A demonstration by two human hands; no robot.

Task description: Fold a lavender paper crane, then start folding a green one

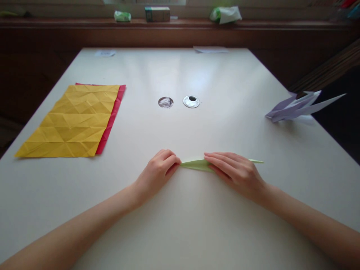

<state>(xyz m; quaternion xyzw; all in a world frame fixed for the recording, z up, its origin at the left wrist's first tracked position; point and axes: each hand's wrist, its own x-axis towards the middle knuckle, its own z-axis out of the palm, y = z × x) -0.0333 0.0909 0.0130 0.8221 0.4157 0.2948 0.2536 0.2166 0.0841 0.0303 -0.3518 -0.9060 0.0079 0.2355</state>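
Note:
A long, narrow piece of folded light green paper [197, 164] lies across the white table in front of me, pointed at both ends. My left hand [160, 167] is closed, its fingertips pinching the paper's left tip. Over the paper's right half rests my right hand [236, 170], fingers stretched out and close together, pressing on it from above. Its thumb is mostly tucked under the fingers. The thin right tip pokes out beyond the knuckles, while the part beneath the palm is hidden.
Creased yellow paper [73, 122] lies on red paper [108, 131] at the left. A folded purple paper figure [295, 107] stands by the right edge. Two round metal-rimmed items, the left one [165, 102] and the right one [191, 101], sit mid-table. A sill [180, 26] behind holds packets.

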